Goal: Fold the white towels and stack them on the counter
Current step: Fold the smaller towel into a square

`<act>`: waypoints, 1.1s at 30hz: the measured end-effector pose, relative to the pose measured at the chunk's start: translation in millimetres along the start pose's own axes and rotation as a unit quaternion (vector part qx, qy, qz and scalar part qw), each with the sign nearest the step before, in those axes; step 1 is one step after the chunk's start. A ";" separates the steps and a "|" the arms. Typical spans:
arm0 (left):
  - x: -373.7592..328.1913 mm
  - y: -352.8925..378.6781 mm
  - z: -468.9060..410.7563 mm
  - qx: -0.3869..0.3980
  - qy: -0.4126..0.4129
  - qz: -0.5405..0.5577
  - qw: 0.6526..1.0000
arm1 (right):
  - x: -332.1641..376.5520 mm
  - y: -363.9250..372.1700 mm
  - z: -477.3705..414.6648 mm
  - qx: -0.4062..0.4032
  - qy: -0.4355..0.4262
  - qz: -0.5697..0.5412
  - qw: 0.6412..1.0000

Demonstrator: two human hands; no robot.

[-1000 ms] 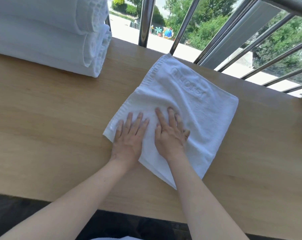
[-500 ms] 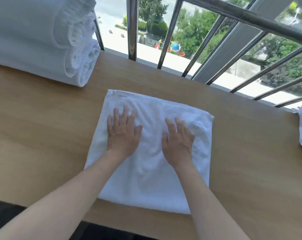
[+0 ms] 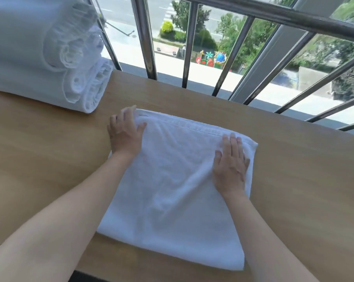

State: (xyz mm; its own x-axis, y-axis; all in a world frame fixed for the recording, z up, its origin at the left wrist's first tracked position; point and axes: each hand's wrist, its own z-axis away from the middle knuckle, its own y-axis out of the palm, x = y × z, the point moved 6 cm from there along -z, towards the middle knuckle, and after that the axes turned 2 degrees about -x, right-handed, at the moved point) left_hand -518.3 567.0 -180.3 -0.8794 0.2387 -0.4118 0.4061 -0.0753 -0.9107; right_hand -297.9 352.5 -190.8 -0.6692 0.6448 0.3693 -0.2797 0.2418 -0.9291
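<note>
A stack of rolled towels [image 3: 40,58] sits on the counter [image 3: 40,159] at 10 o'clock. The left hand [image 3: 124,137] grips the towel [image 3: 172,190] at its far-left corner, thumb on top and fingers curled over the edge. The towel lies flat, folded, in the middle of the counter. Its hemmed edge faces the railing [image 3: 144,37] at 12 o'clock, and its long axis seems to run from 6 to 12 o'clock, though it looks nearly square. The right hand [image 3: 230,169] presses flat on it near the far-right corner, its straight, close-set fingers pointing to 12 o'clock.
</note>
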 end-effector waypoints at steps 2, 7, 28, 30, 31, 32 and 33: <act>2.4 0.6 -12.6 -0.005 -0.026 0.089 0.996 | -2.6 -7.6 -11.7 -0.021 -0.018 0.031 0.999; 14.8 3.1 -26.7 -0.028 -0.118 0.188 0.975 | -0.7 -13.3 -34.0 -0.037 -0.039 0.052 0.997; 29.4 -6.2 -49.2 -0.025 -0.060 0.209 0.976 | 0.0 -22.0 -54.9 0.043 0.034 0.163 0.985; 28.1 -7.7 -48.8 -0.033 -0.056 0.215 0.974 | 2.8 -23.3 -55.0 0.034 0.028 0.177 0.983; 27.4 -9.3 -48.9 -0.044 -0.055 0.223 0.972 | 3.9 -24.8 -54.8 0.020 0.023 0.184 0.982; 26.4 -11.5 -49.4 -0.058 -0.051 0.232 0.970 | 5.1 -27.0 -54.5 -0.002 0.017 0.188 0.982; 24.5 -14.3 -50.3 -0.073 -0.043 0.236 0.968 | 6.4 -29.7 -54.6 -0.027 0.011 0.189 0.982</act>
State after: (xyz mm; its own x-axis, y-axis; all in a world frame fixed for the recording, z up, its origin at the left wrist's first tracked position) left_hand -533.1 622.6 -175.9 -0.6026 0.1300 -0.7874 0.7927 -0.0172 -0.6094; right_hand -256.3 389.0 -161.8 -0.7027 0.7115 -0.0014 0.0222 0.0200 -0.9996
